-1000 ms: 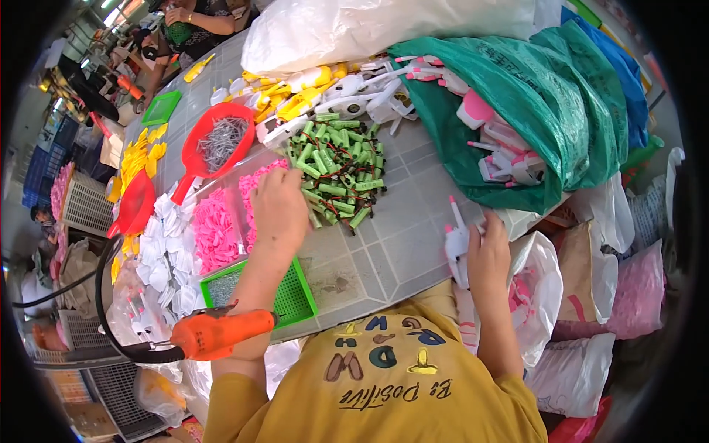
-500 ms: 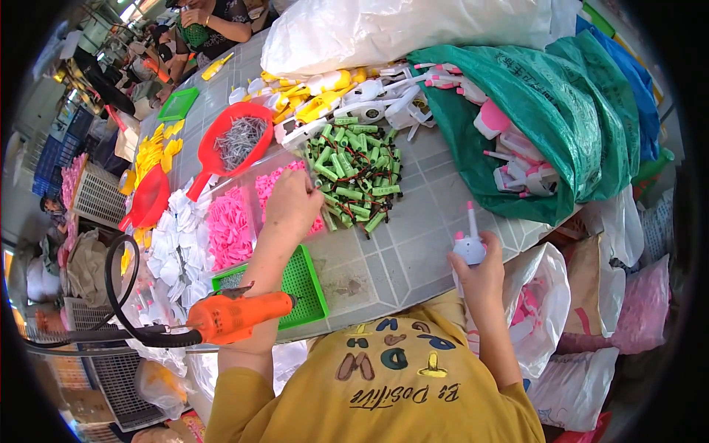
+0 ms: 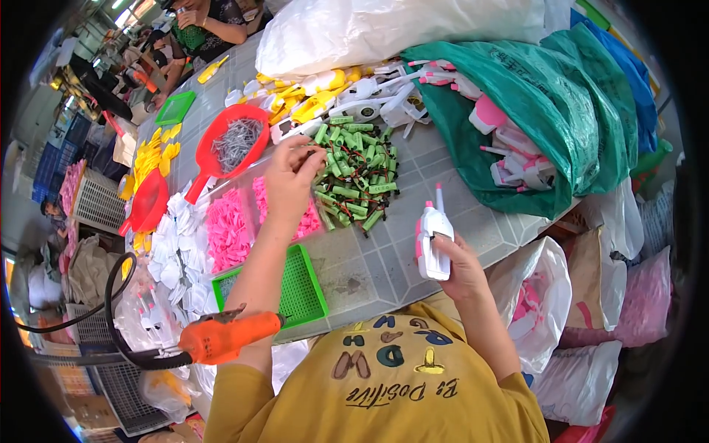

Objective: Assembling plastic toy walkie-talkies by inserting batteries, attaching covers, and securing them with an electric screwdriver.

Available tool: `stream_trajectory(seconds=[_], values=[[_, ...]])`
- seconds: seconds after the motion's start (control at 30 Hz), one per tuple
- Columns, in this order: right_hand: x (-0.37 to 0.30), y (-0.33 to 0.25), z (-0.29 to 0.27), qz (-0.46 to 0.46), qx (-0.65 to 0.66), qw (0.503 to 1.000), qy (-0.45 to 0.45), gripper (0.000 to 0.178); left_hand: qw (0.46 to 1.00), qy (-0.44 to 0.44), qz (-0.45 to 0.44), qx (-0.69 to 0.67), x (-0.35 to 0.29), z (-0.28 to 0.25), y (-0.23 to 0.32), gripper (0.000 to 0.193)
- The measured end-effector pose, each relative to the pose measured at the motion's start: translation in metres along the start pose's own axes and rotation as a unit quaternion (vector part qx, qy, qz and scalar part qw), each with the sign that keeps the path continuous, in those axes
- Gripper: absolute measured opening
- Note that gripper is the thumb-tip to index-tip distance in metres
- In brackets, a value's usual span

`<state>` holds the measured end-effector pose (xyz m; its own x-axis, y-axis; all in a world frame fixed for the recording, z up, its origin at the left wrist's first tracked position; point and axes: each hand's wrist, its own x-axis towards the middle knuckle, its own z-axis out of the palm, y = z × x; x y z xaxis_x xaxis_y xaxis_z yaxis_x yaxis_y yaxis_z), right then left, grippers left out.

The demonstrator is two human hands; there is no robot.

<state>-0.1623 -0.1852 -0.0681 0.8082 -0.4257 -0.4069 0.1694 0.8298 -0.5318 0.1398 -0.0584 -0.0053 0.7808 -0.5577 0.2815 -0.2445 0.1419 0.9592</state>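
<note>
Partly hidden, a white-and-pink device (image 3: 434, 227) is clasped in the person's right grip (image 3: 462, 272) by the desk's (image 3: 413, 173) near edge; whether the left grip (image 3: 289, 176), bunched beside green cylinders (image 3: 362, 166), holds anything cannot be told.

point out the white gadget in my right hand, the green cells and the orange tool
white gadget (image 3: 429, 255): head view, on its white body
green cells (image 3: 345, 191): head view, on one cell
orange tool (image 3: 230, 337): head view, on its orange casing

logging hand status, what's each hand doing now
Left hand: fingers curled beside green batteries; can't tell if holding anything.
Right hand: closed, holding a white and pink gadget.
</note>
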Motion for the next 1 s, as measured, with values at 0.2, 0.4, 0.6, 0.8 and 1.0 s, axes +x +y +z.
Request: stream_trajectory(seconds=[0.2, 0.4, 0.6, 0.8, 1.0], values=[[0.001, -0.002, 0.037, -0.006, -0.002, 0.999, -0.040, 0.066, 0.975, -0.028, -0.134, -0.177, -0.028, 0.009, 0.025, 0.014], [0.005, 0.003, 0.045, -0.041, -0.032, 0.998, -0.045, 0.071, 0.952, -0.168, -0.242, -0.086, -0.071, 0.024, 0.032, 0.017], [0.017, 0.020, 0.041, -0.064, -0.062, 0.995, 0.035, 0.056, 0.944, -0.208, -0.256, -0.009, -0.109, 0.039, 0.023, 0.021], [0.025, 0.038, 0.029, -0.121, -0.082, 0.988, 0.038, 0.052, 0.967, -0.195, -0.153, 0.062, -0.119, 0.047, 0.023, 0.018], [0.015, 0.037, 0.046, -0.163, -0.125, 0.978, 0.043, 0.060, 0.949, -0.215, 0.066, 0.223, -0.113, 0.054, 0.030, 0.013]])
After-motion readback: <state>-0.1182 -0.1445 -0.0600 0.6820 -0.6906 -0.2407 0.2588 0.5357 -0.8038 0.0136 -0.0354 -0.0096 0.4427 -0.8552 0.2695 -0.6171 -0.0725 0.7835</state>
